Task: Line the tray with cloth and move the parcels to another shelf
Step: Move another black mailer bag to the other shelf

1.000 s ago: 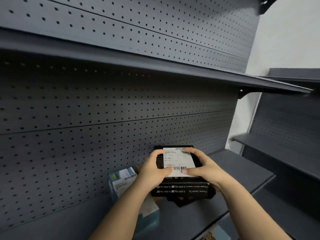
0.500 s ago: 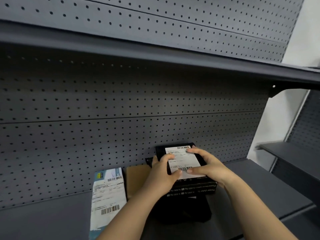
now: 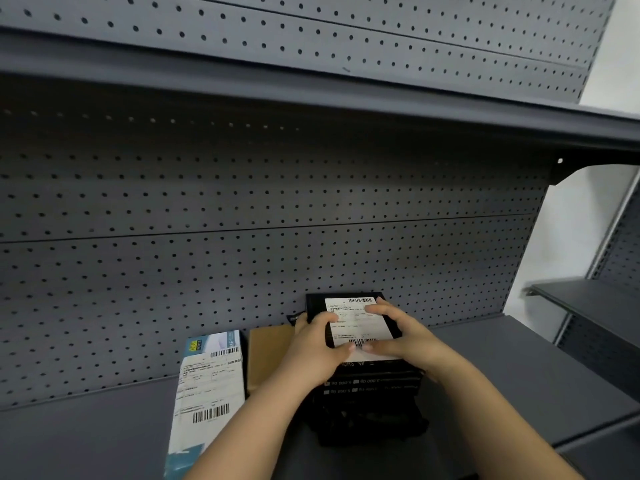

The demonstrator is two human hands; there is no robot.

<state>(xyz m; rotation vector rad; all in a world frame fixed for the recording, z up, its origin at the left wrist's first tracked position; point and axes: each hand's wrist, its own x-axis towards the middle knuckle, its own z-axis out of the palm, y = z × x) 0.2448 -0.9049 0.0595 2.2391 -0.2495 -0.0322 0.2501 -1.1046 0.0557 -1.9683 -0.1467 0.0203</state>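
A black parcel (image 3: 356,322) with a white shipping label sits on top of a black stack on the dark grey shelf (image 3: 519,372). My left hand (image 3: 317,348) grips its left side and my right hand (image 3: 398,332) grips its right side, thumbs on the label. Left of the stack a brown cardboard parcel (image 3: 268,355) lies flat, partly hidden by my left arm. Further left lies a long white and teal parcel (image 3: 207,393) with barcodes. No tray or cloth is in view.
A perforated grey back panel (image 3: 242,265) rises behind the parcels. An upper shelf (image 3: 311,98) overhangs above. At the right stands a second shelving unit (image 3: 595,303) beside a white wall.
The view has swung left and down, showing more of the shelf and the white and teal parcel. Both hands keep hold of the black parcel on the stack.
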